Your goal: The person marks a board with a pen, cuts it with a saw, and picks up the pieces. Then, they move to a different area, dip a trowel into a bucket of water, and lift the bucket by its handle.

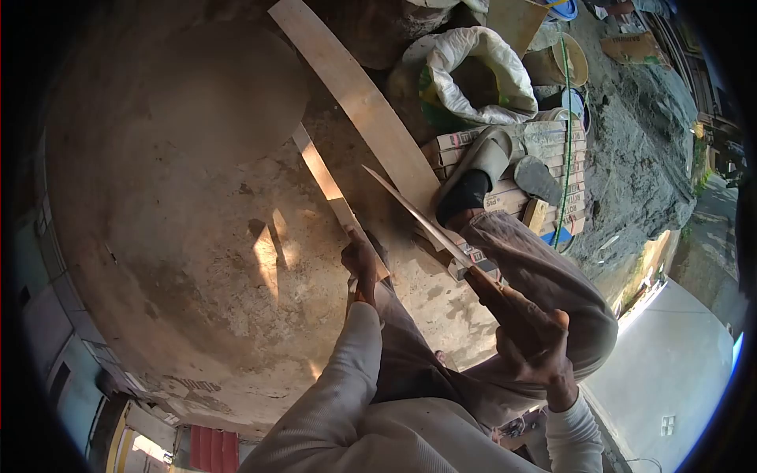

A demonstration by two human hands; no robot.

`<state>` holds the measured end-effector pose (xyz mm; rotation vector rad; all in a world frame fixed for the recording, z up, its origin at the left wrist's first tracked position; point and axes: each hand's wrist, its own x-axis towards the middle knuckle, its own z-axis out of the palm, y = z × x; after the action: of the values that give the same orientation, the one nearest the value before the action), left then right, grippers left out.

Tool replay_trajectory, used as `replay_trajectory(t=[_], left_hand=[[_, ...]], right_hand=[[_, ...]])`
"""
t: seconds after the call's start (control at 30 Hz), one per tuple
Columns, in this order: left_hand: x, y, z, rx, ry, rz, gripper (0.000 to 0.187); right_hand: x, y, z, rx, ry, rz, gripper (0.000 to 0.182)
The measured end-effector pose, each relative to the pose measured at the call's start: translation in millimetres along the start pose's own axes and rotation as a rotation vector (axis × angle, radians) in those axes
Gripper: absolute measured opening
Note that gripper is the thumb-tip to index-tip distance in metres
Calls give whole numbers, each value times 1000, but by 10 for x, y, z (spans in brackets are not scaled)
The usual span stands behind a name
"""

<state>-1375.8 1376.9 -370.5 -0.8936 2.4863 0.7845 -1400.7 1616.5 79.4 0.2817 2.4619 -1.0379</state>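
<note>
My left hand (363, 256) is closed around the lower end of a narrow wooden strip (322, 172), which slants up and left over the concrete floor. In my right hand (532, 335) is a handsaw (414, 211), its long tapering blade seen almost edge-on and pointing up and left. The index finger lies along the handle, and the rest of the handle is hidden by the hand. The blade is to the right of the strip, apart from it. Beyond the blade lies a wide wooden plank (359, 91), its near end close to my raised foot.
My sandalled foot (489, 158) rests on stacked tile boxes (564, 146). An open white sack (512, 59), a bucket (579, 63) and a green rod (568, 126) are beside the stack. A grey sand heap (643, 134) rises at right, near a pale wall (678, 355).
</note>
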Motion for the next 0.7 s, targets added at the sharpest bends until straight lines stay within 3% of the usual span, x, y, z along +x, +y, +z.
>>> replay_trajectory(t=[0.07, 0.13, 0.2, 0.3, 0.33, 0.4, 0.47, 0.53, 0.7], left_hand=[[-88, -9, -382, -119, -27, -172, 77], [-47, 19, -610, -181, -10, -329, 85], [35, -8, -702, -209, -11, -361, 92], [101, -3, -966, -237, -54, -413, 99], [110, 8, -1071, -239, -83, -425, 101], [54, 94, -1299, -220, -31, -383, 100], [96, 186, -1449, -192, 28, -302, 98], [182, 266, -1535, -143, 80, -187, 97], [74, 882, -2387, -214, -43, -63, 95]], right_hand=[[72, -350, -413, -308, 33, -147, 64], [185, -522, -616, -288, 115, -156, 62], [475, -511, -767, -527, 318, -554, 57], [779, -401, -855, -406, 365, -603, 49], [865, -589, -822, -118, 392, -493, 48], [932, -803, -862, 157, 413, -331, 47], [944, -907, -955, 145, 430, -234, 48], [1000, -969, -1012, 47, 451, -293, 48], [1065, -1202, -989, -49, 415, -387, 47]])
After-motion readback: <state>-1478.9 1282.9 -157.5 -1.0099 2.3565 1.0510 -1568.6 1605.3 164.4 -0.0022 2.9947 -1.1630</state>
